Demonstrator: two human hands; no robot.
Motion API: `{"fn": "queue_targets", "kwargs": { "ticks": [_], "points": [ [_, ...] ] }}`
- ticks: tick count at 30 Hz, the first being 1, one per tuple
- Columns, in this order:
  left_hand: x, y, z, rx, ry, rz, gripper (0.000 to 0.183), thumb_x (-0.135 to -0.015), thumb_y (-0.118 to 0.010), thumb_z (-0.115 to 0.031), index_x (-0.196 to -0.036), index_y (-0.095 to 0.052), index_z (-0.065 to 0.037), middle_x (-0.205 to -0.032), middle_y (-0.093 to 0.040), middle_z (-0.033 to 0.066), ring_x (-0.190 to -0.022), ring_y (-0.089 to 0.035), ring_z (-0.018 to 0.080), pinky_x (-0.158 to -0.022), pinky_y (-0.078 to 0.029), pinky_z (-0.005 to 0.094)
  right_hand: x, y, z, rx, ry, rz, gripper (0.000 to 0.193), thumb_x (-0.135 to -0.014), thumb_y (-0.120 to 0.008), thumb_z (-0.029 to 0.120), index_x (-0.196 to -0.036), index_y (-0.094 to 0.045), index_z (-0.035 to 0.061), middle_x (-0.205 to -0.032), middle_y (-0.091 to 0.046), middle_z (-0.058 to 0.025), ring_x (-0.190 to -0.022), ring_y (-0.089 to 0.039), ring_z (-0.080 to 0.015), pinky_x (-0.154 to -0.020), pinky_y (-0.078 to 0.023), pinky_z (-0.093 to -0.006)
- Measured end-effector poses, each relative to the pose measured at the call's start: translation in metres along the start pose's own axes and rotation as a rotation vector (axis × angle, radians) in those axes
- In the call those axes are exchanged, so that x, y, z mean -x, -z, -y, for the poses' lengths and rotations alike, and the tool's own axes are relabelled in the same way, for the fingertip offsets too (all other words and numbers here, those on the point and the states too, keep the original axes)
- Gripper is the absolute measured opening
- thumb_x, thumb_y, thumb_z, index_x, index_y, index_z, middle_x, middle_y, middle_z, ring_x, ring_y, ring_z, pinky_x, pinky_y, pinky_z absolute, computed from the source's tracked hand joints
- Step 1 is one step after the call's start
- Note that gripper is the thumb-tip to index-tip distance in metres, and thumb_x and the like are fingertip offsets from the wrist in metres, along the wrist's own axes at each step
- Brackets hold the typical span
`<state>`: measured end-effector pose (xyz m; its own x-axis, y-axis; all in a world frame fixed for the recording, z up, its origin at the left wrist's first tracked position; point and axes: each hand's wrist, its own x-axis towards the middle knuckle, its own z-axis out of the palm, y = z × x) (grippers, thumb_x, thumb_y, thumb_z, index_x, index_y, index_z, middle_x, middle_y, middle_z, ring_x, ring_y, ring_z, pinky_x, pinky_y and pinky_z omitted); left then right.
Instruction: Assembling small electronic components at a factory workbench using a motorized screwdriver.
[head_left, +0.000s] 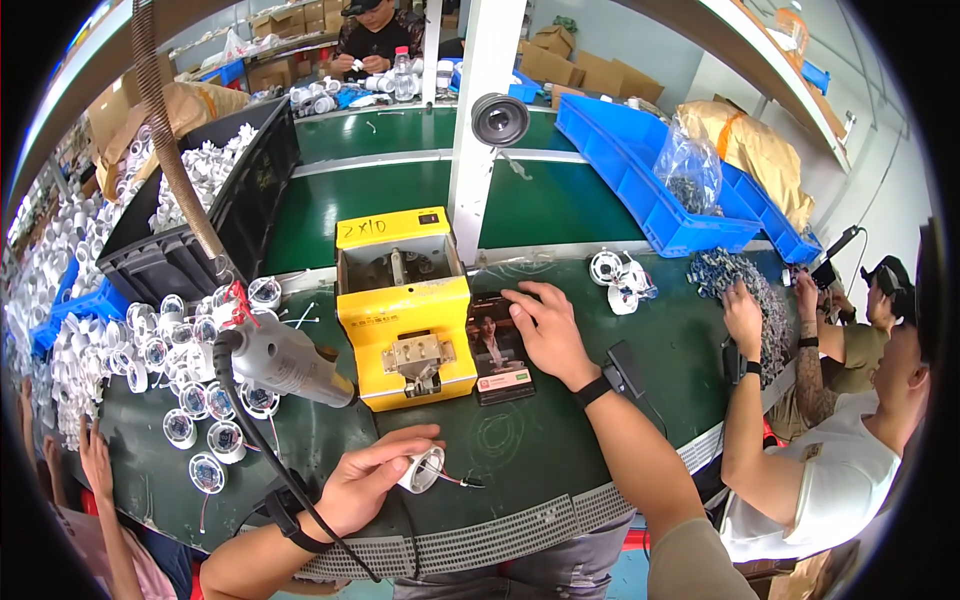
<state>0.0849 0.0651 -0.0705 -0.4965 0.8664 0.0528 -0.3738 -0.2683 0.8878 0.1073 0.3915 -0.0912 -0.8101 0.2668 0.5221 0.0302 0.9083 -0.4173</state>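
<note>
while l hand (375, 474) grips a white round plastic housing (423, 471) w/ wires (462, 482) over green table (560, 455), r hand (553, 335) is loosely spread by a flat black rectangular panel (500, 352); black plastic crate (262, 190) has white plastic pcs (212, 168), blue plastic bin (612, 182) a clear plastic bag (688, 160) w/ small dark bits (690, 197).

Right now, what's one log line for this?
left hand: holds white round part | right hand: at flat picture-fronted item | yellow machine: on green table
</note>
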Motion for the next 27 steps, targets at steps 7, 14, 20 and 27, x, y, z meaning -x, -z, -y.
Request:
{"fn": "queue_targets", "kwargs": {
  "ticks": [7,14,20,27],
  "points": [
    [0.001,0.000,-0.002,-0.006,0.025,-0.004,0.030,-0.096,-0.054,-0.018,-0.121,-0.061,-0.004,-0.140,-0.044,0.0197,-0.126,-0.047,0.0369,-0.101,-0.043,0.0482,0.002,0.004,0.031,-0.021,-0.189,0.041,0.052,-0.083,-0.067,0.030,-0.124,-0.056,0.0016,-0.109,-0.064,-0.0184,-0.106,-0.056,-0.0377,-0.093,-0.044,-0.0419],
    [-0.002,0.000,0.001,0.047,0.038,-0.009,0.029,-0.096,-0.054,-0.016,-0.120,-0.062,-0.002,-0.140,-0.045,0.0187,-0.125,-0.048,0.0370,-0.102,-0.043,0.0486,-0.024,-0.003,0.066,0.271,-0.408,0.212,0.088,-0.072,-0.069,0.051,-0.132,-0.041,-0.0072,-0.107,-0.058,-0.0275,-0.099,-0.057,-0.0406,-0.085,-0.048,-0.0448],
    [0.002,-0.002,-0.001,0.067,0.033,0.000,0.028,-0.096,-0.054,-0.014,-0.119,-0.062,-0.001,-0.139,-0.046,0.0185,-0.124,-0.049,0.0365,-0.102,-0.042,0.0470,-0.027,-0.001,0.077,0.342,-0.470,0.247,0.084,-0.068,-0.072,0.048,-0.128,-0.045,-0.0051,-0.110,-0.059,-0.0251,-0.103,-0.057,-0.0398,-0.087,-0.048,-0.0454],
    [0.003,0.003,0.004,0.019,0.040,0.004,0.029,-0.096,-0.053,-0.012,-0.121,-0.060,0.001,-0.139,-0.046,0.0179,-0.125,-0.049,0.0336,-0.103,-0.042,0.0432,-0.027,0.010,0.081,0.301,-0.539,0.415,0.072,-0.065,-0.076,0.043,-0.116,-0.053,-0.0026,-0.113,-0.058,-0.0242,-0.109,-0.056,-0.0395,-0.090,-0.048,-0.0453]
  ]
}}
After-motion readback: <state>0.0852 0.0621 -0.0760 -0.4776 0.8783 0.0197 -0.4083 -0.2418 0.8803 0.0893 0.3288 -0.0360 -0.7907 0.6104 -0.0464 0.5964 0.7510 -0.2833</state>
